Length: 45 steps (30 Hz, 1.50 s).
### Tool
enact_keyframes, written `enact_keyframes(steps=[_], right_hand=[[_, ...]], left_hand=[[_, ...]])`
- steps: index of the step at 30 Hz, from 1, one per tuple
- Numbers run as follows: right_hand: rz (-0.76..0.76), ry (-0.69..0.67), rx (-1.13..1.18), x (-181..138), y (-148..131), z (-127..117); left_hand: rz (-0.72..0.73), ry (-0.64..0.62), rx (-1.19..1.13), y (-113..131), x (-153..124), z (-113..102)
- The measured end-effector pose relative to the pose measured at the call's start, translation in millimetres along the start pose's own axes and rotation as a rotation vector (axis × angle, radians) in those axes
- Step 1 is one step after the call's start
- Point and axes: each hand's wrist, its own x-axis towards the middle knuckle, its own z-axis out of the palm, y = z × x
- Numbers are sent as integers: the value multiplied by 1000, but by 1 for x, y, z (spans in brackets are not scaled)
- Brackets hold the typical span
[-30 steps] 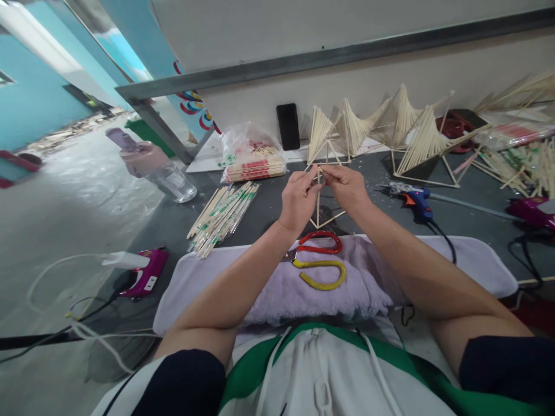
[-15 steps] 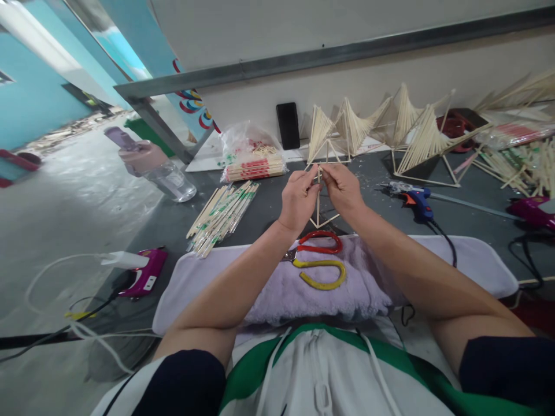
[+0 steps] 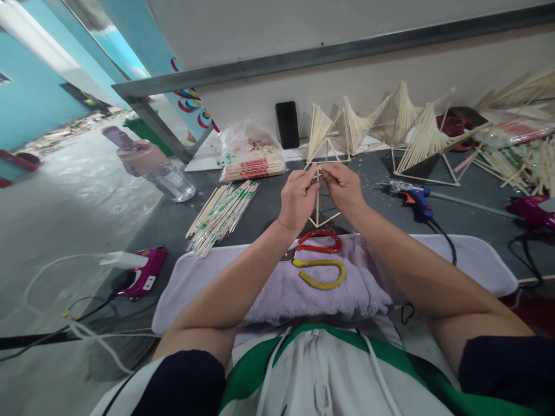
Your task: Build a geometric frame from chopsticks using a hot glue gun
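Note:
Both hands meet above the dark table, pinching the top of a small frame of thin wooden sticks (image 3: 318,205). My left hand (image 3: 297,199) grips it from the left with thumb and fingers closed. My right hand (image 3: 343,189) pinches the same joint from the right. The frame's lower sticks spread into a triangle resting on the table. Scissors with one red and one yellow handle (image 3: 318,261) lie on a lilac towel (image 3: 277,292) just below my wrists.
Finished stick structures (image 3: 390,130) line the back wall beside a black phone (image 3: 287,125). Wrapped chopsticks (image 3: 221,215) and a bag of more (image 3: 251,156) lie left. A blue glue gun (image 3: 414,197) lies right, a bottle (image 3: 151,164) and pink device (image 3: 141,274) left.
Both hands keep pinching the stick frame's top; they have shifted very slightly upward and the frame's base sits a little closer in. Otherwise nothing has moved.

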Motion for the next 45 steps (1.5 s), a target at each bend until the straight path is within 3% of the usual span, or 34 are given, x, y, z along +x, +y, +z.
enact_keyframes(steps=[18,29,45], right_hand=[[-85,11,-28,-1,-6,1],[-178,89,-2,-3,-2,4],[-160,80,-100,-2,-8,3]], left_hand=[[19,2,-8,1,0,1],[20,-11,31,2,-1,-2],[51,9,-22,-5,1,-3]])
